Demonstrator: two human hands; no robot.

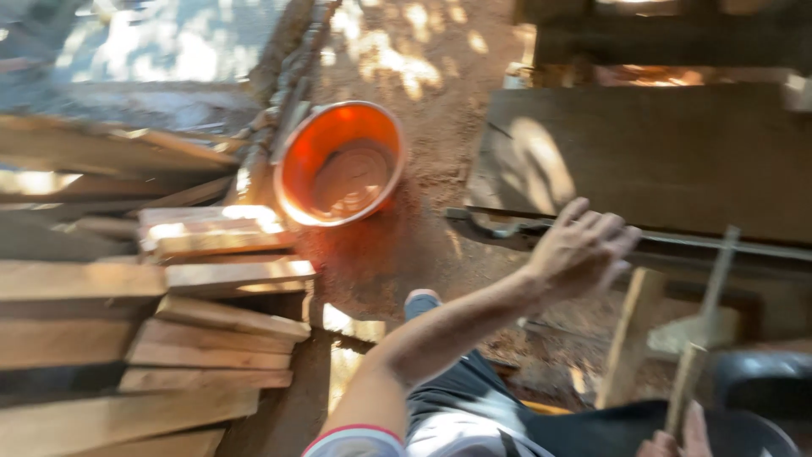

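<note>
A sawdust-strewn dirt floor (423,76) is seen, an orange bucket (338,162) beside stacked planks (211,338), the left hand's (584,247) grip spread apart over a dark desk (660,152), the right hand (681,440) seemingly clamped on a stick (687,385).

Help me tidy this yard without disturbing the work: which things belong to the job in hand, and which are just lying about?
In hand:
- left hand, fingers spread, over the long grey metal bar
- wide dark wooden board behind that bar
- right hand at the thin wooden stick, grip unclear

Lying about:
- round orange plastic bucket
- stack of pale sawn planks
</note>
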